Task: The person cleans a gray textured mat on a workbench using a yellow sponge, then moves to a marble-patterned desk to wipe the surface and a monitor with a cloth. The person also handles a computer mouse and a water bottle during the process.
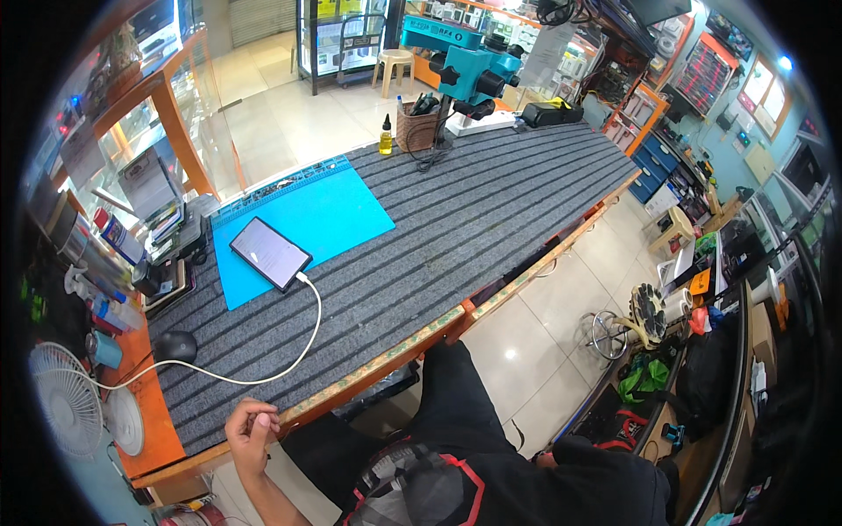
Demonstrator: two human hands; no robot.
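Note:
My left hand (253, 427) is raised at the table's near edge, towards the left. Its fingers are curled in with the thumb against them, and nothing shows in them. Of my right hand (545, 458) only a small patch shows beside the dark sleeve, low in the picture; its fingers are hidden. A phone (270, 253) with a lit screen lies on a blue work mat (351, 210). A white cable (313, 337) is plugged into its near end and curves across the grey ribbed table cover (421, 263) towards the left.
A black computer mouse (175, 346) and a white fan (66, 394) are on the left. Along the far edge stand a dropper bottle (386, 138), a woven holder (415, 130) with tools, and a teal microscope (474, 74). A wheeled stool (645, 316) stands on the right.

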